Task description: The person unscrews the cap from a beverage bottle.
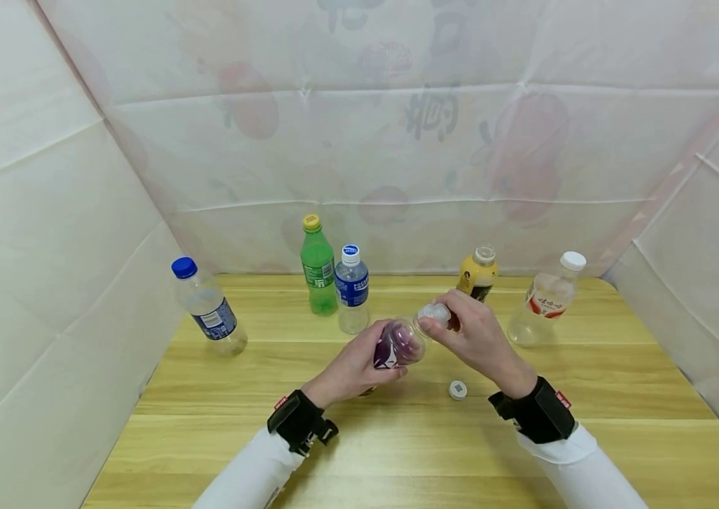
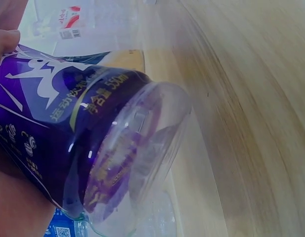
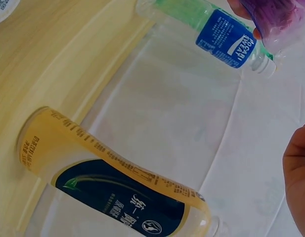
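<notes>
My left hand (image 1: 353, 364) grips a clear plastic bottle (image 1: 406, 343) with a purple label, tilted with its neck toward the right. Its clear base and the label's 550ml print show large in the left wrist view, where the purple label (image 2: 58, 113) lies against the fingers. At the mouth end, my right hand (image 1: 476, 339) pinches a whitish cap (image 1: 433, 314) between thumb and fingers. Below the right hand, a loose white cap (image 1: 457, 390) lies on the table. Close behind that hand stands a yellow bottle (image 1: 478, 272), partly hidden by it.
Along the back of the wooden table (image 1: 397, 452) stand a green bottle (image 1: 317, 265) with a yellow cap and a blue-labelled bottle (image 1: 352, 290). A blue-capped bottle (image 1: 213, 311) is at the left, a white-capped clear bottle (image 1: 544, 304) at the right. White sheeting (image 1: 359, 155) hangs behind.
</notes>
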A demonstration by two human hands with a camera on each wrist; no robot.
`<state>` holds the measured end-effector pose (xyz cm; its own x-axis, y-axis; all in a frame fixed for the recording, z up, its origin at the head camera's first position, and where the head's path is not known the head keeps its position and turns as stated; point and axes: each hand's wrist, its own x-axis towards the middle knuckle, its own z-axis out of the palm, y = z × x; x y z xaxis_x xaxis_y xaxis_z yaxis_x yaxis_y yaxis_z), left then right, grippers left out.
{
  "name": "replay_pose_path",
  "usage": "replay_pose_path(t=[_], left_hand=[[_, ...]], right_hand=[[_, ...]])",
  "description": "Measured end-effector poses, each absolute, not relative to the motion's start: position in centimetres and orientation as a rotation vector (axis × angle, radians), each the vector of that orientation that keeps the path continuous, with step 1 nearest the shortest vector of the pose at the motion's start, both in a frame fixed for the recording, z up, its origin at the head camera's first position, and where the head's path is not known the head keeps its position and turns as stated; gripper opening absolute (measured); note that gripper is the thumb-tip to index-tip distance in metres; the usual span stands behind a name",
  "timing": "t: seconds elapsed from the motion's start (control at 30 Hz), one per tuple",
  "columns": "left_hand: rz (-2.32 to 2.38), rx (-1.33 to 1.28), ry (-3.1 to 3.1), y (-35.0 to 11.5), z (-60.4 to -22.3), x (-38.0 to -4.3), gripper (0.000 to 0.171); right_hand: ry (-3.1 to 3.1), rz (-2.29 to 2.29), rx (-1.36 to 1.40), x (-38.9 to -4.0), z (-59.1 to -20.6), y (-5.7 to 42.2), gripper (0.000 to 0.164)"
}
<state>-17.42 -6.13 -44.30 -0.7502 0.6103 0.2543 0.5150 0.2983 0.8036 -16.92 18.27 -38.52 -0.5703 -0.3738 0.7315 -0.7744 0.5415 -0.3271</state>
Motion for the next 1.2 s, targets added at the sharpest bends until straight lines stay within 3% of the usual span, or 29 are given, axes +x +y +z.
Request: replay_pose_path(t=[1.2], left_hand=[[1.492,1.065,2.231,-6.67,-44.11,-17.55,0.071]], right_hand=[[-2.109,0.909,1.143,-17.75,-38.22,18.55,0.049]])
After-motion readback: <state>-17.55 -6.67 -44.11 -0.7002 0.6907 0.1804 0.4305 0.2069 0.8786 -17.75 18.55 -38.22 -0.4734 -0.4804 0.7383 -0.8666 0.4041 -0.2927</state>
